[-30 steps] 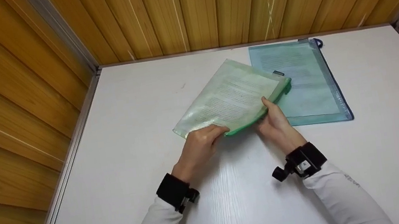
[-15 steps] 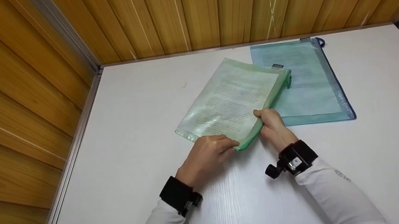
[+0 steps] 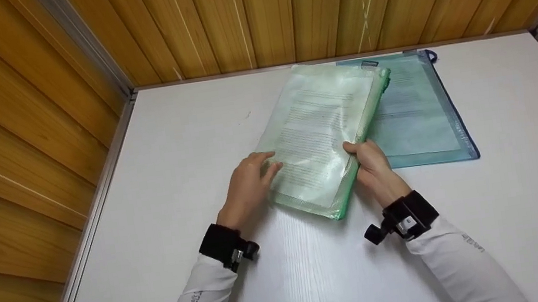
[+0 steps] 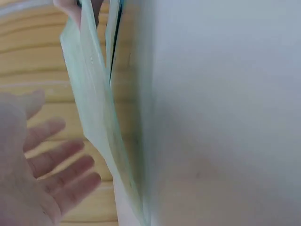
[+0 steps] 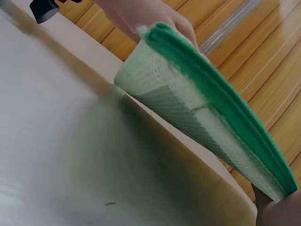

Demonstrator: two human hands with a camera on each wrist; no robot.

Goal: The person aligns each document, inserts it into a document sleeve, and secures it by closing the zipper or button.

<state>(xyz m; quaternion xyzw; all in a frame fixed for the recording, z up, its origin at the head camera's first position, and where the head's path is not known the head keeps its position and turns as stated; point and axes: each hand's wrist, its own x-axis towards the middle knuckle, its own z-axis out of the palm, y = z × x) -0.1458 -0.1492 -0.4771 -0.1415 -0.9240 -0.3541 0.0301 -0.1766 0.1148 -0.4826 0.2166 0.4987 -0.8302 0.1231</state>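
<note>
A translucent green zip document pouch [image 3: 319,133] with a printed sheet inside is held up at a tilt over the table. My right hand [image 3: 375,167] grips its green zipper edge [image 5: 225,103], thumb on top and the other fingers hidden beneath. At the pouch's left side is my left hand [image 3: 250,185], its fingers spread and loosely bent. The left wrist view shows those fingers [image 4: 61,160] apart from the pouch. Partly under the green pouch in the head view lies a blue zip document pouch [image 3: 422,119], also with a printed sheet in it.
The white table [image 3: 165,197] ends at a wood-panelled wall [image 3: 265,14] behind. Another panelled wall [image 3: 6,156] with a metal frame stands along the left side. The blue pouch lies near the table's back edge, right of the middle.
The green pouch has turned, its near corner swinging toward the person and its far end toward the wall. My left hand has let go of the near corner and moved to the left side.
</note>
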